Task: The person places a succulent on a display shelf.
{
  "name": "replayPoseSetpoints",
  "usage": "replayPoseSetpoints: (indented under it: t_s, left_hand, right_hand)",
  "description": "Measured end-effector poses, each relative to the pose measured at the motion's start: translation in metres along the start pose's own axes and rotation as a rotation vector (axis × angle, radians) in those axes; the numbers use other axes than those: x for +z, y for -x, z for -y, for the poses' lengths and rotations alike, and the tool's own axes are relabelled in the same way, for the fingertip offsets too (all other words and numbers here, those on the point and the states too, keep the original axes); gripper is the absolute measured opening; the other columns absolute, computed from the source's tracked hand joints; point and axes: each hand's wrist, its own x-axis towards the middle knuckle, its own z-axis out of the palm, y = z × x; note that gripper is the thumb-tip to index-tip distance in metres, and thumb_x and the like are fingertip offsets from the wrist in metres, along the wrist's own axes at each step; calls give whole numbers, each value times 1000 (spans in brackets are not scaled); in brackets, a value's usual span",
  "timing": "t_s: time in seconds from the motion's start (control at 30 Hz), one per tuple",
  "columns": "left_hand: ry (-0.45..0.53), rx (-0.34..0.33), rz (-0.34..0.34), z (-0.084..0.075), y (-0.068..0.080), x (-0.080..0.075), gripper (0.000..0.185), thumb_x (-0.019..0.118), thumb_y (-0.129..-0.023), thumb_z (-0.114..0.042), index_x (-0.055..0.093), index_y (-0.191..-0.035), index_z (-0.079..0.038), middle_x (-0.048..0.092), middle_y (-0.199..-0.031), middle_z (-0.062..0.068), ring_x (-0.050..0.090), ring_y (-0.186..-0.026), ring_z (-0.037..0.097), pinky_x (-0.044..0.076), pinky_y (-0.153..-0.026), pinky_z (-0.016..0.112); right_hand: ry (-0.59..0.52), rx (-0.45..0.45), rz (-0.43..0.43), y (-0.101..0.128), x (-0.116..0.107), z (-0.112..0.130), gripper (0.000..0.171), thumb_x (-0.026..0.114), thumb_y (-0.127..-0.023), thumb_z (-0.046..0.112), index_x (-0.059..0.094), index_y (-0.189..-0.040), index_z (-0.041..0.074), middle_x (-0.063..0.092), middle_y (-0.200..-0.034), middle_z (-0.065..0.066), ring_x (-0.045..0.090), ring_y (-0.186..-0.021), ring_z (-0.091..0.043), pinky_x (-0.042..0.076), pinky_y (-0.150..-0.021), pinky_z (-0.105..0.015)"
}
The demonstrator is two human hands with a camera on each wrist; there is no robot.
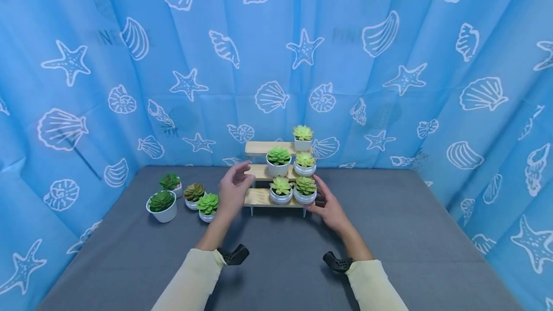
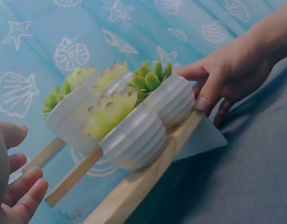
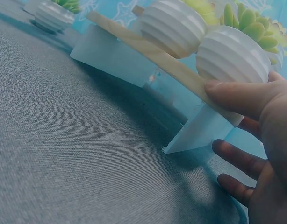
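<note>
A three-tier wooden plant stand (image 1: 257, 197) with pale translucent side supports holds several artificial succulents in white pots. At the right end of its lowest tier, my right hand (image 1: 331, 209) holds a ribbed-pot succulent (image 3: 232, 53), with the thumb by the pot's front base and the index finger round its back. The other fingers spread below the tier's end. Beside that pot stands a second ribbed-pot succulent (image 2: 134, 137). My left hand (image 1: 233, 188) holds nothing, its fingers loosely bent near the stand's left end. The middle tier bears a smooth-pot succulent (image 1: 278, 161) and a ribbed-pot one (image 1: 305, 163).
A square-pot succulent (image 1: 303, 138) stands at the top tier's right end. Left of my left arm, several more potted succulents, including a dark green one (image 1: 162, 206), sit on the grey tablecloth (image 1: 276, 263). A blue seashell curtain (image 1: 242, 76) hangs behind.
</note>
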Motion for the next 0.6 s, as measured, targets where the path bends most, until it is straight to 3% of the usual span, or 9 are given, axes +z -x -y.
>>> replayPoseSetpoints:
  t_s: [0.37,0.6]
  left_hand:
    - [-135,11,-29,7,22,-29,35,69,-92,-12,61,-125,-6,63,-123,12,61,-110,29,49,-93,45]
    - [-225,81,-51,14,32,-45,34,70,-90,-9,63,-123,-3,64,-119,14,61,-108,28,49,-90,49]
  right_hand:
    - [-33,0,32,8,-5,28,86,72,-86,1,19,-155,5,40,-142,-33,47,-121,-47,39,-97,-61]
    - [0,-24,14,2,0,5,87,72,-87,6,19,-156,13,42,-143,-29,48,-121,-43,42,-96,-58]
